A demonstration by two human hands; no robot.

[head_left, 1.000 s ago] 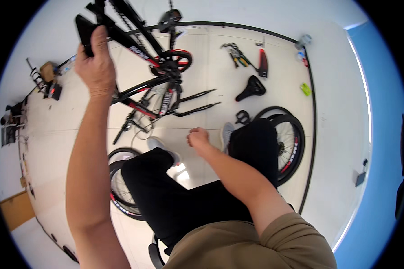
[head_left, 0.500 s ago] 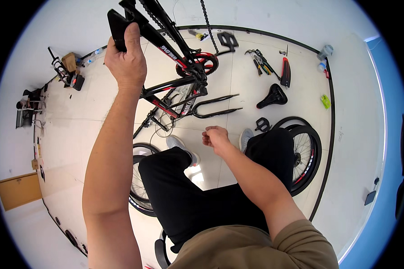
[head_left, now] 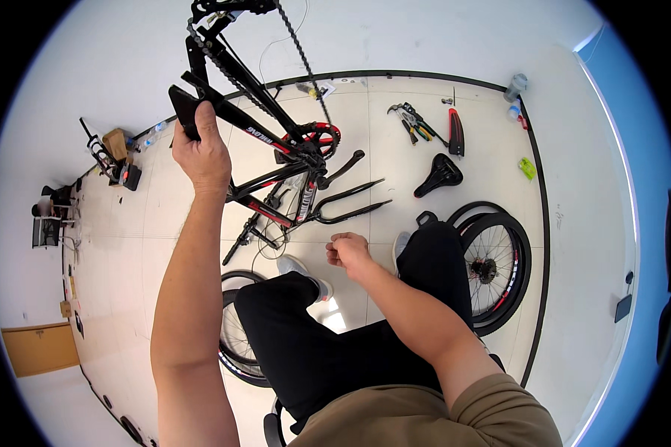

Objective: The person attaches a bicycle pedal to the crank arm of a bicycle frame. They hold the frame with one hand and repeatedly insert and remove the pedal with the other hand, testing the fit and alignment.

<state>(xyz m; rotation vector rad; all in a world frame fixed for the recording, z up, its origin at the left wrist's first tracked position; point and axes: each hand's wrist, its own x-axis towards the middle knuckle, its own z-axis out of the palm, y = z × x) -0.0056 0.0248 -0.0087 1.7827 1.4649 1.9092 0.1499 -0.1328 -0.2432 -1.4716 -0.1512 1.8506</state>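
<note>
while the person sits with legs out over the tiled floor, the left hand is wrapped tight around a tube of the black and red bicycle frame, lifted above the floor (chain dangling). the right hand hovers below the frame, loosely curled; whether it pinches anything cannot be told. a spoked wheel lies beside the right leg.

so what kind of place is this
Probably an indoor room used as a makeshift bike workshop: a wheelless bike frame in the left hand, loose wheels, a saddle and hand tools on the tiled floor.
</note>
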